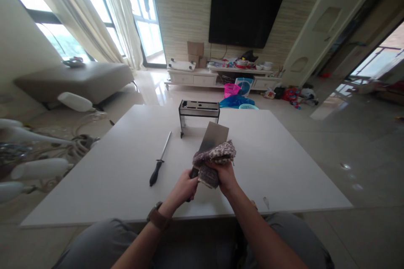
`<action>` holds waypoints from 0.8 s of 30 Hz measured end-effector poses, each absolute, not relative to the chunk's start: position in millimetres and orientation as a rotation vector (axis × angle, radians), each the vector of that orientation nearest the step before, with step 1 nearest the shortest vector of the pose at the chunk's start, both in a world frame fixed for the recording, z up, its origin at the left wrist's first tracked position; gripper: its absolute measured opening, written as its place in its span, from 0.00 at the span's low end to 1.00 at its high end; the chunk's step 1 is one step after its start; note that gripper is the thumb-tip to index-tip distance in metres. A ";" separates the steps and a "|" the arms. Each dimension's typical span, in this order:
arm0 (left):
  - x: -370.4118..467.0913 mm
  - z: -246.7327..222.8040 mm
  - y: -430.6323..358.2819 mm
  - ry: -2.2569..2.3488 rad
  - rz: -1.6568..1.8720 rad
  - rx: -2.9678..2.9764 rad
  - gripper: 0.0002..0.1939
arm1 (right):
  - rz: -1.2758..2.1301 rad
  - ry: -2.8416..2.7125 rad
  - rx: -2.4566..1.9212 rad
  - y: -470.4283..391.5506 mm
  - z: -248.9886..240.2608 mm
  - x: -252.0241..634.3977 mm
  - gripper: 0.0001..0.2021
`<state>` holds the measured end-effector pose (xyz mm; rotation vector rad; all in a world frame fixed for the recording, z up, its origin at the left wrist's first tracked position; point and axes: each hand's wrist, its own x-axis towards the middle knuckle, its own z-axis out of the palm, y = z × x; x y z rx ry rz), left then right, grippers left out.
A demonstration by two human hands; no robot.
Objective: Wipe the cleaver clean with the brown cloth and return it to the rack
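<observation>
While left hand (pixel 183 187) grips cleaver (pixel 216 133), right hand (pixel 226 177) clutches cloth (pixel 217 154).

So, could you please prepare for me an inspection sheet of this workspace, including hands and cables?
Surface: white table, bearing the sharpening steel and rack.
Job's things: cleaver, tilted up; cloth across it.
Clutter: small clear item at the near edge, too small to identify; assorted things piled on the cabinet.
Hands: left hand grips the cleaver's handle; right hand holds the cloth against the cleaver.
Cables: thin cord below the TV.
Surroundings: curtains, bench, pink basket.
</observation>
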<state>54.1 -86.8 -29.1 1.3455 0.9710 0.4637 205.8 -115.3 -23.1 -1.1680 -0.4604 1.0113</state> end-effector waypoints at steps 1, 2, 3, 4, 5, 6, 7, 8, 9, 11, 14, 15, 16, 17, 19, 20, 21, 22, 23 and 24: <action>55.3 -29.4 -86.8 0.969 0.456 1.342 0.18 | 1.015 -0.451 -1.161 -114.6 -23.9 208.8 0.22; 56.2 -29.7 -86.7 0.969 0.451 1.336 0.18 | 1.026 -0.445 -1.149 -113.9 -24.9 211.9 0.22; 56.7 -30.0 -86.5 0.973 0.448 1.332 0.17 | 1.038 -0.439 -1.133 -113.1 -26.0 215.3 0.23; 56.7 -30.4 -86.1 0.982 0.444 1.333 0.16 | 1.047 -0.432 -1.118 -112.2 -27.1 218.7 0.23; 56.2 -31.0 -85.5 0.995 0.433 1.339 0.15 | 1.054 -0.423 -1.106 -111.1 -28.2 222.4 0.23; 55.0 -31.7 -84.9 1.010 0.415 1.353 0.14 | 1.057 -0.406 -1.098 -109.8 -28.9 226.2 0.22; 53.3 -32.5 -84.3 1.025 0.389 1.373 0.13 | 1.053 -0.377 -1.092 -108.4 -29.2 230.2 0.21; 51.3 -33.3 -83.8 1.039 0.357 1.396 0.11 | 1.046 -0.341 -1.086 -106.8 -28.7 234.4 0.20; 49.0 -33.9 -83.2 1.049 0.325 1.414 0.10 | 1.036 -0.303 -1.077 -105.2 -27.4 238.6 0.18; 44.1 -34.2 -82.0 1.053 0.267 1.433 0.07 | 1.010 -0.241 -1.050 -102.0 -22.8 247.4 0.16; 37.5 -30.7 -78.3 1.062 0.201 1.434 0.06 | 0.977 -0.223 -0.991 -97.6 -14.5 259.9 0.16; 35.5 -28.4 -76.4 1.063 0.180 1.441 0.05 | 0.968 -0.223 -0.975 -96.3 -12.4 263.7 0.17; 33.6 -25.8 -74.2 1.063 0.162 1.453 0.05 | 0.958 -0.220 -0.967 -95.1 -10.9 267.3 0.18; 31.8 -22.9 -71.7 1.062 0.149 1.470 0.05 | 0.940 -0.213 -0.966 -94.1 -9.9 270.6 0.18; 27.8 -17.4 -66.6 1.059 0.134 1.505 0.05 | 0.872 -0.198 -0.966 -92.6 -9.0 276.5 0.17; 25.5 -15.0 -64.0 1.063 0.128 1.519 0.06 | 0.823 -0.195 -0.955 -92.2 -8.8 279.1 0.17; 22.8 -13.0 -61.6 1.071 0.118 1.531 0.06 | 0.779 -0.200 -0.938 -92.2 -8.6 281.7 0.18; 19.7 -11.5 -59.2 1.084 0.104 1.539 0.07 | 0.755 -0.216 -0.922 -92.6 -8.7 284.0 0.19; 16.2 -10.6 -56.9 1.099 0.085 1.548 0.07 | 0.766 -0.243 -0.915 -93.5 -9.1 286.1 0.19; 12.4 -10.3 -54.7 1.116 0.063 1.557 0.07 | 0.814 -0.281 -0.921 -94.8 -9.9 287.9 0.20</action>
